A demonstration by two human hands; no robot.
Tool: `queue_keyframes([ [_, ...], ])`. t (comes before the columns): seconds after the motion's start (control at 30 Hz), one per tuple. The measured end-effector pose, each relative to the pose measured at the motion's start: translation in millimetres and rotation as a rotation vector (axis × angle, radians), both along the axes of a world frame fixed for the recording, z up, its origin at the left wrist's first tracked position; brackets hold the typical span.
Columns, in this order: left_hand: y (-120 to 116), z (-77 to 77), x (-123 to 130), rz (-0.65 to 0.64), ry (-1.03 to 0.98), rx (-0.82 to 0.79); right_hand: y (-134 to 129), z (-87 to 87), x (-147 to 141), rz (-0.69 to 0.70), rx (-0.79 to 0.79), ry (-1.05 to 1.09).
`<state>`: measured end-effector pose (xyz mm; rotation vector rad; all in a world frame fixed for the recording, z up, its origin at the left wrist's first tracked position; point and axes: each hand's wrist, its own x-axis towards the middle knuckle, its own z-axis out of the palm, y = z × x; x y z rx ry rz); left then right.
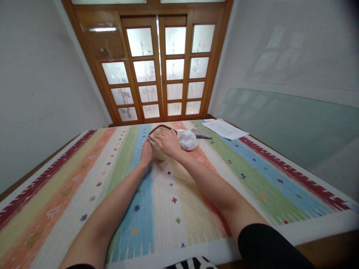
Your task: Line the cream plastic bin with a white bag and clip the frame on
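A container with a reddish-brown, rounded-corner rim [159, 127] and a pale yellowish body [159, 154] is between my hands at the far middle of the table. My left hand [146, 151] presses against its left side, fingers partly hidden behind it. Over its right side and rim lies my right hand [167, 142], its fingers bent onto the edge. Thin whitish material shows inside the rim. Just right of my right hand sits a white crumpled bundle [187, 140], with a grey folded cloth [202, 133] beside it.
A striped, patterned cloth [174, 209] covers the table. Printed white sheets [224, 129] lie at the back right. A greenish glass panel [283, 123] leans along the right wall. Wooden doors with glass panes [161, 67] stand beyond the far edge.
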<state>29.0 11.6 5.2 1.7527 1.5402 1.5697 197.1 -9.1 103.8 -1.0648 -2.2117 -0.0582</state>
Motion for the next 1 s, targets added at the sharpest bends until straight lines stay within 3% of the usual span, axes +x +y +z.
queue_keyframes([
  [0.1, -0.8, 0.4, 1.1, 0.044, -0.006, 0.005, -0.3, -0.3, -0.8, -0.004, -0.007, -0.007],
  [1.0, -1.5, 1.7, 3.1, 0.017, -0.032, 0.035, -5.6, 2.5, -1.1, -0.025, -0.013, -0.067],
])
